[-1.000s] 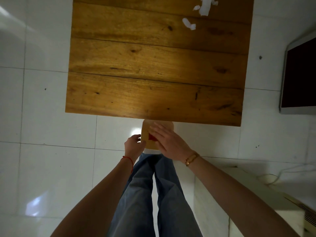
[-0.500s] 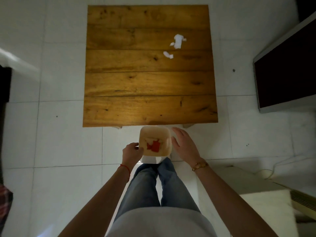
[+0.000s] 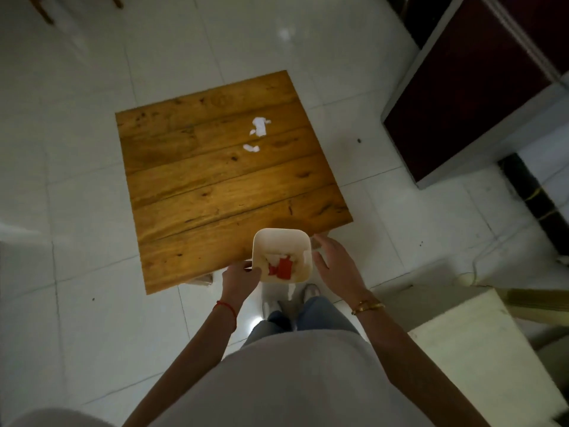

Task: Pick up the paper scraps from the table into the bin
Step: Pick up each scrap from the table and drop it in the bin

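Observation:
A small white square bin (image 3: 278, 234) is held up at the near edge of the wooden table (image 3: 215, 192). Red and white paper scraps (image 3: 281, 266) lie inside it. My left hand (image 3: 240, 280) grips the bin's left rim. My right hand (image 3: 334, 265) hovers just right of the bin with fingers spread, apart from it. Two white paper scraps lie on the far right part of the tabletop: a larger one (image 3: 260, 126) and a smaller one (image 3: 251, 147) just in front of it.
White tiled floor surrounds the table. A dark cabinet (image 3: 462, 97) with a grey frame stands at the right. A pale box-like unit (image 3: 480, 343) sits at the near right, beside my legs. Chair legs (image 3: 46, 10) show at the top left.
I have stood up and backed away, so the whole table shows. The bin has risen from floor level to the table's near edge. My right hand came off the bin's top.

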